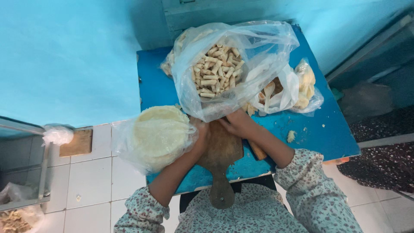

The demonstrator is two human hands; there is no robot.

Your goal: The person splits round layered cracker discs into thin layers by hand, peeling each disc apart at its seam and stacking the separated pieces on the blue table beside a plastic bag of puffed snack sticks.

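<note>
Wooden and brown, a paddle-shaped cutting board (220, 155) lies on the blue table (332, 129), its handle hanging over the near edge at six o'clock; both hands meet at the board's far end, just under the lip of a big clear bag of small rolled pastries (215, 69). The left hand (200, 131) is curled, fingers drawn together, and the right hand (235, 123) is likewise closed down onto the board; they seem to press or roll something small between them, though the bag's edge hides what it is. At nine o'clock from the hands a bagged stack of round pale wrappers (157, 133) touches the left wrist; at two o'clock sits a smaller bag with filling and a white spoon (268, 92). Open tabletop remains only at three to four o'clock, where a crumb of dough (291, 136) lies; the near table edge runs close under the forearms. Both forearms angle inward from floral sleeves (302, 181), elbows out, wrists converging.
</note>
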